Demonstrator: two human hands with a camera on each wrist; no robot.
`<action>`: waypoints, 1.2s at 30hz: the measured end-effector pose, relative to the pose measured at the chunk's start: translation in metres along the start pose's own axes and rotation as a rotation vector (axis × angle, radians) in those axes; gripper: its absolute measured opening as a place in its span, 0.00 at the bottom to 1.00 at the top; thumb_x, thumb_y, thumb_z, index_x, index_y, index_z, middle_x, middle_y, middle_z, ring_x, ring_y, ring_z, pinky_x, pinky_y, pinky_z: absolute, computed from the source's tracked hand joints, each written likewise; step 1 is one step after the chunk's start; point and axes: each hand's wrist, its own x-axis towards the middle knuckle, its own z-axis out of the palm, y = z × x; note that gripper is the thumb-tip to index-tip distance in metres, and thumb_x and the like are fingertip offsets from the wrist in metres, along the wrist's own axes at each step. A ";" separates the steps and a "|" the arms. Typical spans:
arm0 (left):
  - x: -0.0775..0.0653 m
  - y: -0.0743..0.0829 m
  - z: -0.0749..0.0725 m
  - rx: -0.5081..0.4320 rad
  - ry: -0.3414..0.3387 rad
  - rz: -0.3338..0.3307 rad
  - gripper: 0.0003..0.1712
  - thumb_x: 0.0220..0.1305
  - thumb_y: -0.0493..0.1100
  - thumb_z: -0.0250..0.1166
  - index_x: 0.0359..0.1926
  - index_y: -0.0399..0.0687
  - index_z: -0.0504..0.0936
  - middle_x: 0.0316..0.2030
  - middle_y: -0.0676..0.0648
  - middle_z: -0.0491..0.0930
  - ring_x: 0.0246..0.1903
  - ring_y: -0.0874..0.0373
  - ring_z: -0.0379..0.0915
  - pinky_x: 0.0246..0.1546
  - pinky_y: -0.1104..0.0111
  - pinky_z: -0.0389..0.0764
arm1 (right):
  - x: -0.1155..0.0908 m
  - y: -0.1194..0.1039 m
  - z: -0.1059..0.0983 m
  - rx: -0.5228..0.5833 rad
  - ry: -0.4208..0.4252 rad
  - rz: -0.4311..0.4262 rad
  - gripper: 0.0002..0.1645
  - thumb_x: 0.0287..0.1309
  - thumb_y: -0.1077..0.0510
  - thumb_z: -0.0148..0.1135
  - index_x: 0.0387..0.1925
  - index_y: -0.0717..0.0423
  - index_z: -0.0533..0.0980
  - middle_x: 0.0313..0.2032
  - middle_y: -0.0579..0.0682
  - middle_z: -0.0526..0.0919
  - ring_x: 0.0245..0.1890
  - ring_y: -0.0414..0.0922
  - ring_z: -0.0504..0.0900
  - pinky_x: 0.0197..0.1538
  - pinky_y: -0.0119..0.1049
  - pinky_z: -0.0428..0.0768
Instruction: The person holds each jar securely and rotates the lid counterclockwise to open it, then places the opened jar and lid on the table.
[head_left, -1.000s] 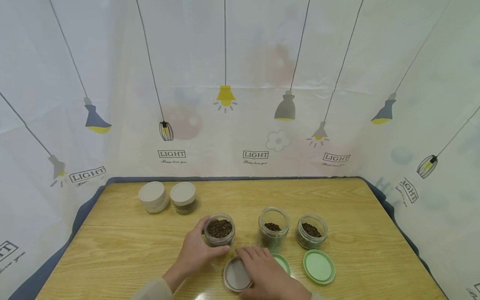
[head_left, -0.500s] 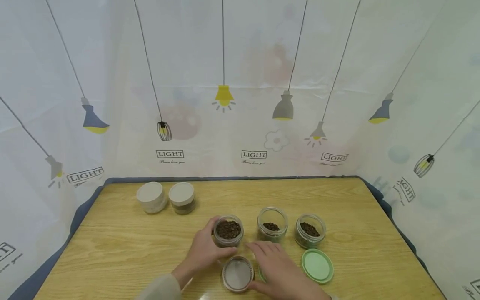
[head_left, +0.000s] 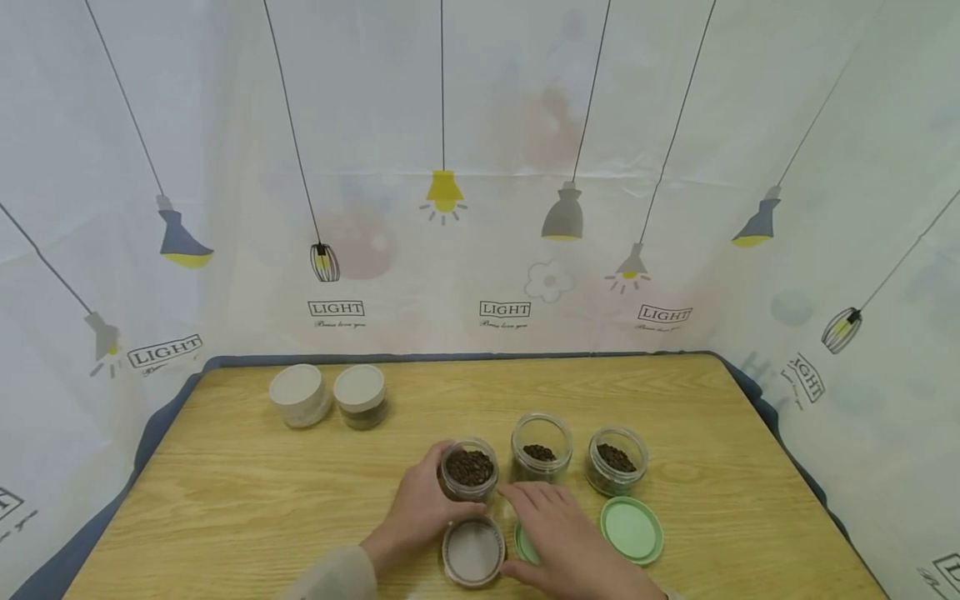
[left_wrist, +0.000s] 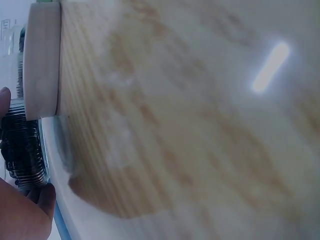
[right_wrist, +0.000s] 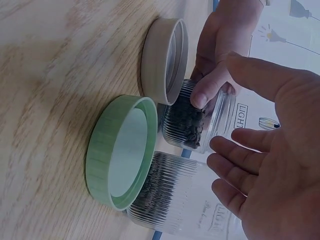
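My left hand (head_left: 418, 510) grips a ribbed clear jar (head_left: 469, 470) of dark coffee beans from its left side, thumb across the front. The jar has no lid on. Just in front of it a greyish lid (head_left: 473, 553) lies with its hollow side up. My right hand (head_left: 561, 537) hovers over a green lid (head_left: 524, 543), mostly hiding it in the head view. In the right wrist view its fingers (right_wrist: 235, 155) are spread and relaxed, holding nothing, close to the gripped jar. That view shows the green lid's rim (right_wrist: 100, 155) beside the greyish lid (right_wrist: 152, 62).
Two more lidless bean jars stand to the right: a taller one (head_left: 542, 442) and a shorter one (head_left: 617, 467). A second green lid (head_left: 632, 531) lies before the shorter one. Two white-lidded jars (head_left: 300, 396) sit at the back left of the wooden table (head_left: 247, 500).
My left hand has slid the bean jar rightward, closer to the taller jar. My right hand has come off the greyish lid's right edge and shifted right over the green lid.
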 end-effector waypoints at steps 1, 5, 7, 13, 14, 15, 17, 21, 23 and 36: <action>0.000 -0.001 0.001 -0.001 -0.003 0.000 0.55 0.36 0.57 0.82 0.66 0.49 0.65 0.57 0.47 0.78 0.57 0.54 0.75 0.63 0.52 0.71 | 0.000 0.000 0.000 -0.003 -0.001 0.000 0.49 0.54 0.35 0.67 0.70 0.51 0.61 0.64 0.48 0.71 0.64 0.50 0.70 0.63 0.54 0.70; 0.001 -0.004 0.003 -0.003 -0.006 0.003 0.55 0.36 0.57 0.82 0.65 0.48 0.66 0.57 0.46 0.78 0.57 0.53 0.75 0.62 0.52 0.72 | 0.000 0.001 0.001 -0.001 -0.006 -0.001 0.48 0.54 0.35 0.66 0.70 0.50 0.61 0.64 0.48 0.71 0.64 0.50 0.70 0.63 0.54 0.70; 0.002 -0.005 0.004 -0.005 -0.008 0.006 0.56 0.36 0.57 0.82 0.65 0.47 0.65 0.56 0.46 0.78 0.57 0.52 0.75 0.61 0.52 0.72 | 0.001 0.001 0.002 -0.001 -0.004 -0.005 0.49 0.53 0.35 0.67 0.70 0.50 0.61 0.64 0.48 0.71 0.64 0.50 0.70 0.63 0.54 0.70; 0.002 -0.006 0.004 -0.033 -0.032 0.010 0.56 0.36 0.56 0.82 0.65 0.46 0.64 0.57 0.45 0.77 0.57 0.52 0.75 0.62 0.51 0.72 | 0.003 0.002 0.006 -0.007 0.008 -0.018 0.49 0.52 0.35 0.68 0.70 0.50 0.61 0.64 0.47 0.71 0.63 0.49 0.70 0.62 0.53 0.70; 0.002 -0.005 0.004 -0.040 -0.036 0.009 0.56 0.36 0.56 0.82 0.65 0.45 0.64 0.57 0.45 0.77 0.57 0.51 0.74 0.62 0.51 0.72 | 0.003 0.002 0.006 -0.006 0.011 -0.020 0.49 0.52 0.36 0.68 0.69 0.50 0.61 0.64 0.48 0.71 0.63 0.49 0.70 0.62 0.53 0.70; 0.002 -0.005 0.004 -0.048 -0.041 0.005 0.57 0.37 0.55 0.82 0.66 0.45 0.63 0.58 0.44 0.77 0.58 0.50 0.74 0.63 0.51 0.71 | 0.003 0.001 0.006 -0.003 0.013 -0.020 0.49 0.52 0.36 0.68 0.69 0.50 0.61 0.64 0.47 0.71 0.63 0.49 0.70 0.62 0.53 0.70; 0.001 -0.003 0.004 -0.068 -0.048 -0.002 0.59 0.38 0.53 0.82 0.68 0.42 0.60 0.60 0.41 0.74 0.61 0.47 0.72 0.65 0.49 0.69 | 0.004 0.001 0.007 0.004 0.014 -0.020 0.49 0.52 0.36 0.69 0.69 0.50 0.61 0.64 0.47 0.71 0.63 0.48 0.70 0.62 0.53 0.70; -0.002 0.002 0.003 -0.096 -0.055 -0.024 0.68 0.39 0.51 0.82 0.73 0.37 0.49 0.69 0.34 0.63 0.68 0.40 0.62 0.69 0.45 0.60 | 0.005 -0.001 0.006 0.012 0.017 -0.025 0.48 0.52 0.36 0.69 0.69 0.50 0.62 0.64 0.46 0.71 0.63 0.47 0.70 0.62 0.53 0.71; -0.005 0.004 0.001 -0.097 -0.063 -0.032 0.71 0.39 0.51 0.82 0.75 0.37 0.44 0.72 0.33 0.56 0.70 0.38 0.56 0.71 0.43 0.55 | 0.005 -0.003 0.005 0.016 0.016 -0.031 0.48 0.52 0.36 0.68 0.69 0.50 0.62 0.64 0.45 0.71 0.63 0.47 0.70 0.61 0.53 0.71; -0.017 0.007 -0.042 0.031 0.035 -0.070 0.54 0.45 0.35 0.75 0.72 0.40 0.56 0.67 0.40 0.67 0.67 0.40 0.61 0.65 0.41 0.64 | 0.012 -0.015 -0.009 -0.015 0.073 -0.102 0.47 0.56 0.37 0.66 0.71 0.48 0.59 0.63 0.45 0.72 0.62 0.46 0.71 0.61 0.51 0.72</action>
